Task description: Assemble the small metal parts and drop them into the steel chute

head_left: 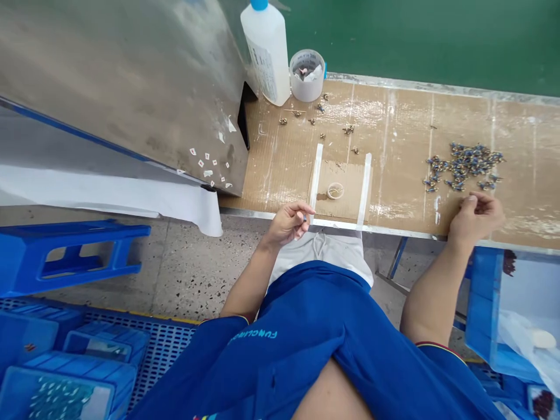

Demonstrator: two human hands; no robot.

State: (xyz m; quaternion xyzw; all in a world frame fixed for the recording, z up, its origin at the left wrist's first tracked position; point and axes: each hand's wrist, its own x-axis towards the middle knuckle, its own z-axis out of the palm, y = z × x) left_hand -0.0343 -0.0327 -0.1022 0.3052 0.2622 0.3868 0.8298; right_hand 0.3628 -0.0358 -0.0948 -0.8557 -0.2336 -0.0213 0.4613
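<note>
- Lying in a loose heap, the blue-and-brass parts [475,160] occupy the right side of the worktop [402,175]; the heap's long axis runs roughly along the table, while single pieces point in mixed directions.
- Right hand [476,216]: at the heap's near edge, forearm angled forward, thumb and fingertips brought together; whether they grasp a piece cannot be told.
- Left hand [289,224]: at the table's front edge, palm turned inward, fingers curled, thumb and fingertips pinching a small blue piece [305,217], too small for its axis to be read.
- Between the hands: a cardboard square [350,201] flanked by white tape strips [315,178], bearing a small round dish [336,198].
- Beyond: scattered parts [349,129], a tub [307,90] of scraps, and a blue-capped bottle [266,52], upright beside it.
- Surface: brown and glossy, edged in metal; a green surface [415,41] borders its far side.
- Room: a metal housing [175,76] with pale scraps stuck on it stands left; below are a speckled floor [192,262], a blue stool [83,233] and blue crates [87,361].
</note>
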